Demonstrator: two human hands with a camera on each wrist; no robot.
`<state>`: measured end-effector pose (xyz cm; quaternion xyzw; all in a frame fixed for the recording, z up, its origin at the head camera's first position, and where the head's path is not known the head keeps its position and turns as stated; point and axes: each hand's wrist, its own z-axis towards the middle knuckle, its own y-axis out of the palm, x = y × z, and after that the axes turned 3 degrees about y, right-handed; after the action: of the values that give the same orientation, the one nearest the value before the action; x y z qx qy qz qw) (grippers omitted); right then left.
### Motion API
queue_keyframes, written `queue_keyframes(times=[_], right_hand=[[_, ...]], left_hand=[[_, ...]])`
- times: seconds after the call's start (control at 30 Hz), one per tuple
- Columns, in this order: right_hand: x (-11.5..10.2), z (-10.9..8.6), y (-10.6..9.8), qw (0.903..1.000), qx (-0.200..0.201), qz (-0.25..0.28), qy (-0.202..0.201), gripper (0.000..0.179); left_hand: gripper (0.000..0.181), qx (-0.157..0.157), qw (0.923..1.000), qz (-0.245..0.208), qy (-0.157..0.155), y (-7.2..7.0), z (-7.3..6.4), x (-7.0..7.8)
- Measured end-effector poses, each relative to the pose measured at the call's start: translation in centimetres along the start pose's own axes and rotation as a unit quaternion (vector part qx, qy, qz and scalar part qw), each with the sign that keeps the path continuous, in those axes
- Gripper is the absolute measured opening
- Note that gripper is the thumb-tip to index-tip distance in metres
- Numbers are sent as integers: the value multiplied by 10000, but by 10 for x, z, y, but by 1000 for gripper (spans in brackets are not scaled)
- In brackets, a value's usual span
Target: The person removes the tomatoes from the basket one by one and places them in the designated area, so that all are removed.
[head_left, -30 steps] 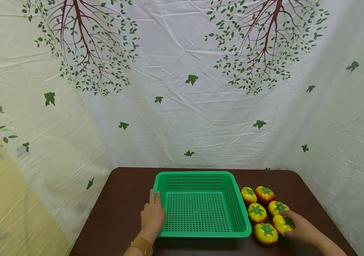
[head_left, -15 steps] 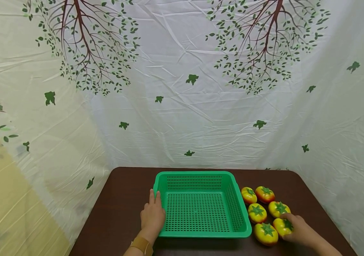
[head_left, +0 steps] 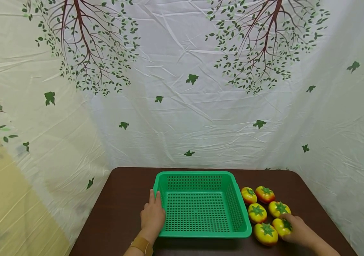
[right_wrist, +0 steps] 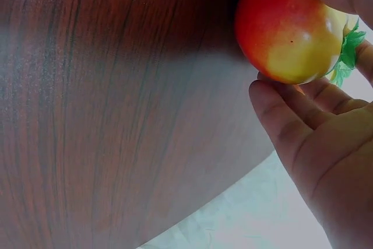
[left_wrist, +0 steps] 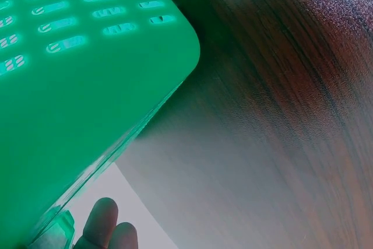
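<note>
In the head view my left hand [head_left: 153, 216] lies against the left side of a green plastic basket [head_left: 201, 235], fingers straight along its rim. The left wrist view has the basket's slotted outer wall [left_wrist: 87, 103] up close, with two fingertips [left_wrist: 102, 220] just past its edge. My right hand [head_left: 301, 231] grips a yellow-and-red persimmon [head_left: 280, 227] with a green leafy top, at the near right of the fruit group. In the right wrist view, the thumb is on one side of this persimmon [right_wrist: 288, 33] and fingers are on the other.
Several more persimmons [head_left: 266, 233] sit together between the basket and my right hand. All stand on a dark brown wooden table [head_left: 121, 199] with rounded far corners. A white cloth [head_left: 182, 135] printed with trees and leaves hangs behind and at both sides.
My right hand has shifted slightly left and nearer on the persimmon, which has moved barely with it. The left hand and basket stay put.
</note>
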<state>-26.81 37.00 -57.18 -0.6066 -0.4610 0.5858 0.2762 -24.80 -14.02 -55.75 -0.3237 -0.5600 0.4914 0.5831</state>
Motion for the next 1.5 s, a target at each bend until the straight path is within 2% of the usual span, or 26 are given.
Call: queue_keyframes(times=[0.43, 0.83, 1.5], right_hand=[[1, -5, 2, 9995, 103, 42, -282, 58], [1, -7, 8, 9996, 83, 260, 30, 63], [1, -8, 8, 9988, -4, 497, 14, 64]], left_hand=[[65, 35, 10000, 26, 9, 1, 0, 0], [63, 23, 10000, 0, 0, -1, 0, 1], [64, 12, 10000, 45, 57, 2, 0, -1]])
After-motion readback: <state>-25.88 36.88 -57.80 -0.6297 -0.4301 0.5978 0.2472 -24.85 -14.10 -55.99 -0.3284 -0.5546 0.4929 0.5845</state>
